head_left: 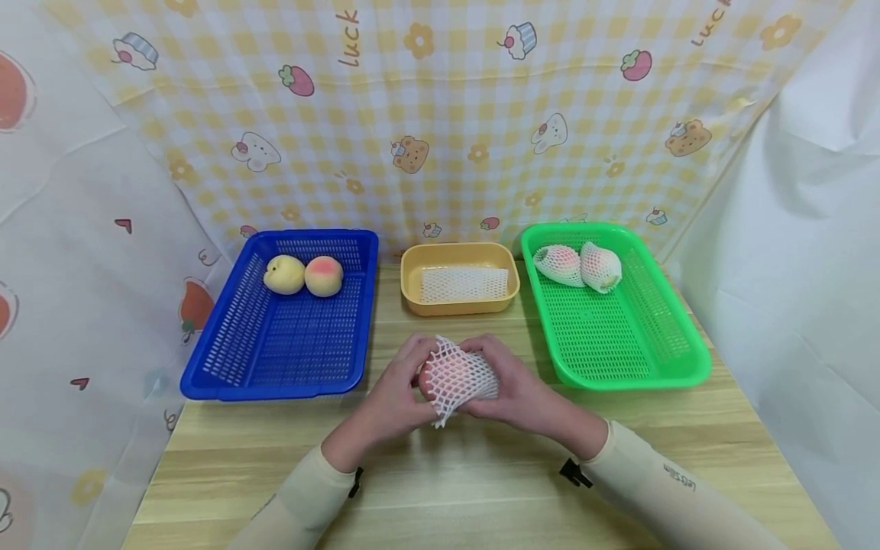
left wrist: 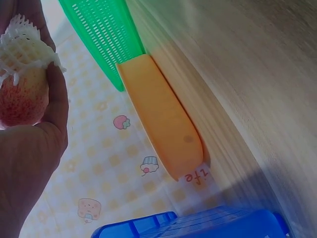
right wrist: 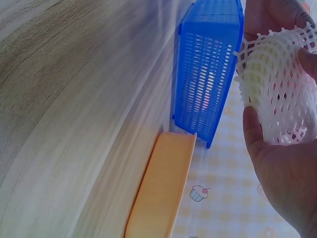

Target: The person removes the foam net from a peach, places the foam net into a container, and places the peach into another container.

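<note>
Above the table in the head view, both hands hold a peach (left wrist: 24,99) partly covered by a white foam fruit net (head_left: 455,378). My left hand (head_left: 399,389) grips the peach from the left, thumb below and fingers above, where bare red skin shows at the net's edge. From the other side my right hand (head_left: 514,383) grips the net round the fruit. The right wrist view has the net (right wrist: 282,89) spread over the peach, with the thumb pressed on its near side.
A blue basket (head_left: 312,351) at left holds two bare peaches (head_left: 285,275). In the middle stands a yellow tray (head_left: 461,309) with flat foam nets (head_left: 464,283). The green basket (head_left: 598,351) at right contains two netted peaches (head_left: 601,267). Behind hangs a checked cloth (head_left: 481,99).
</note>
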{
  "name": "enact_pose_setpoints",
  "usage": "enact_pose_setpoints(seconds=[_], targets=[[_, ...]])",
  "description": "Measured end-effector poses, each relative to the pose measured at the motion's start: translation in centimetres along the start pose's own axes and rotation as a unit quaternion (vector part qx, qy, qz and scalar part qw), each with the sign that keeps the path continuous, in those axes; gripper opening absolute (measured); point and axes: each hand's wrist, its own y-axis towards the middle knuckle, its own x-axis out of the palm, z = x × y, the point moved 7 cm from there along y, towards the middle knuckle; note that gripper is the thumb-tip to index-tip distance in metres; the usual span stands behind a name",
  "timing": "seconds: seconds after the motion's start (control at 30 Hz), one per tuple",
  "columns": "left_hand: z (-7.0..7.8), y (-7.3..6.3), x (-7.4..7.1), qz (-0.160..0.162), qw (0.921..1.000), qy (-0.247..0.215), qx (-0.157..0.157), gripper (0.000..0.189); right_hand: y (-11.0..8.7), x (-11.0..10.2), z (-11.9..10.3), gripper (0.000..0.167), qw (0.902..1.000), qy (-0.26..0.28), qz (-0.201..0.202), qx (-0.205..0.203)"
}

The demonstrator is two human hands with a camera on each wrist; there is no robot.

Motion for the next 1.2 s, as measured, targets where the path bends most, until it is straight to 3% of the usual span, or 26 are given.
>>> enact_pose_setpoints(seconds=[0.5,1.2], targets=[[-0.6,-0.1,-0.4,0.008,0.9993,0.010,-0.036,0.076,0.0,-0.9,-0.1,0.056,0.9978,-0.041,0.026,-0.044],[-0.5,-0.2,-0.5,0.010,0.9996,-0.004,-0.025,0.074,0.1,-1.0,-0.2,0.050,0.9986,-0.032,0.025,-0.035]])
